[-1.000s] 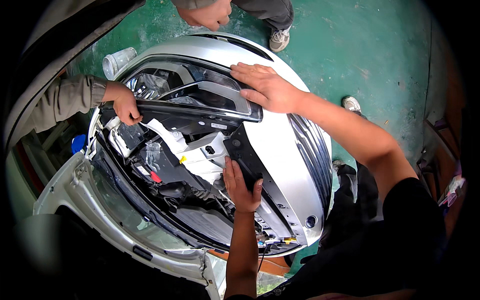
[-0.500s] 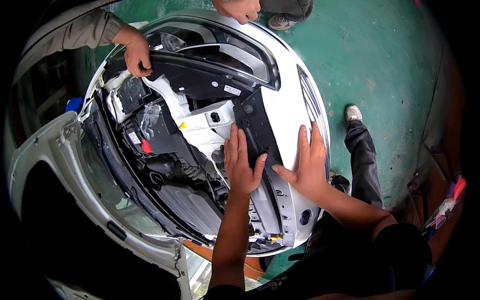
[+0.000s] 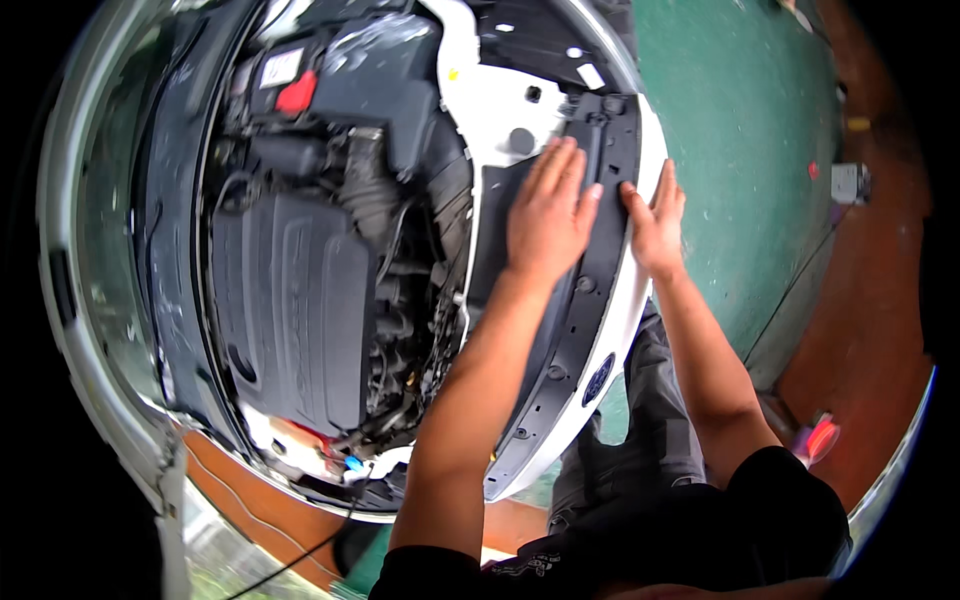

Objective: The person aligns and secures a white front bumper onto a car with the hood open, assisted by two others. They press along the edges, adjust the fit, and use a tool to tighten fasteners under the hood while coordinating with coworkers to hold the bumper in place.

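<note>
My left hand [image 3: 550, 215] lies flat with its fingers stretched out over the black plastic trim [image 3: 556, 370] behind the car's front bumper. The thumb stands apart from the fingers. Beside it, my right hand [image 3: 657, 225] rests along the outer edge of the white front bumper [image 3: 556, 440], fingers extended and thumb toward the trim. Neither hand grasps anything. Round clips and small holes run along the trim. An oval badge [image 3: 598, 380] sits on the bumper nearer to me.
Left of my hands lies the open engine bay, with a ribbed black engine cover [image 3: 290, 300] and a red cap [image 3: 297, 93]. The raised hood frame [image 3: 75, 330] curves along the far left. Green floor [image 3: 730, 220] extends right of the car; a white box [image 3: 850, 184] stands beyond.
My view has shifted nearer to the engine bay and bumper. Another person's hands and a second pair, seen at the top before, are out of view. My hands stay open on the front end.
</note>
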`<state>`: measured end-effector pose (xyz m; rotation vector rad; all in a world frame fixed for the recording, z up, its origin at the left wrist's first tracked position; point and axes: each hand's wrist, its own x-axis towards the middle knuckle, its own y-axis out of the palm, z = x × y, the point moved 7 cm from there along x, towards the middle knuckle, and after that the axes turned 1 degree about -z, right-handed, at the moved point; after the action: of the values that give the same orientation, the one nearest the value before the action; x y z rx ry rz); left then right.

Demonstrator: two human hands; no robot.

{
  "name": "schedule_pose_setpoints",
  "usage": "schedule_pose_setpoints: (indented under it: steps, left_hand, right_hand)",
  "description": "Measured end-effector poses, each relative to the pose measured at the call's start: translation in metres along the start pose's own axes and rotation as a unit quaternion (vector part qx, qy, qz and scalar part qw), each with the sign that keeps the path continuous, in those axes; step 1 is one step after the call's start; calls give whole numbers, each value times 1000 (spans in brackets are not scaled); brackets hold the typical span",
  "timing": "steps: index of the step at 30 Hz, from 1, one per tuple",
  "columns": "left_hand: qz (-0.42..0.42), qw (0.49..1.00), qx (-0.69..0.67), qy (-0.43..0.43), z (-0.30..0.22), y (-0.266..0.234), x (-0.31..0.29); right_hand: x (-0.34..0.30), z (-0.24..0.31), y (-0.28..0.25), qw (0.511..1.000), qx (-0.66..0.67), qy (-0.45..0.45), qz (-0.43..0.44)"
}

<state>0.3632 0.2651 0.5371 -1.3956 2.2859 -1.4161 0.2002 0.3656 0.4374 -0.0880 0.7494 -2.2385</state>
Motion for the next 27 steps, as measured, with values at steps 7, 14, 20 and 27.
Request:
schedule_pose_setpoints:
  steps: [7,14,20,27]
  left_hand:
    - [-149,949,-88,-263,-66,-133,-321]
    - [-70,927,115,-349,-91,-125,-459]
    - [-134,920,164,-329,-90,-116,-462]
    - [-207,915,116,-328,-88,-107,-471]
  right_hand:
    - [31,-50,8,971,213,55,93]
    - [40,-32,12,990,69,35,120]
    - [-80,-18,13,924,-2,248,289]
    - [-245,-10,22,947,-173,266,52]
